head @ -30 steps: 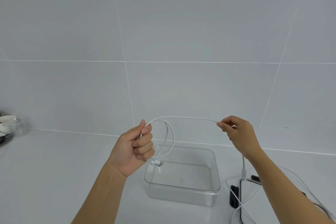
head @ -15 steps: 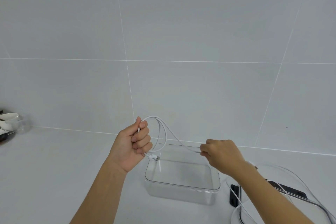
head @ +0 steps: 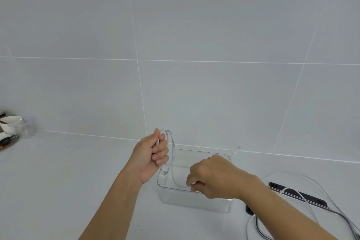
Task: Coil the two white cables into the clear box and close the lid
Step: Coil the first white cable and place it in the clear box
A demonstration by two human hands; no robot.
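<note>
Pinching the white cable [head: 173, 154], the right hand [head: 214, 179] has dropped over the clear box [head: 194, 203]; the left hand [head: 150, 159] grips the gathered loops, one more forming.

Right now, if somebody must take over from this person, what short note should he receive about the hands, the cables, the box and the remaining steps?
Left hand: grips a few loops of white cable, held above the clear box.
Right hand: fingers pinch the same cable low over the box.
Loose cable lies at the right, across the lid on the counter.
Done: first coil partly wound.
Left: finish it, lay it in, coil the other cable, close the lid.
</note>
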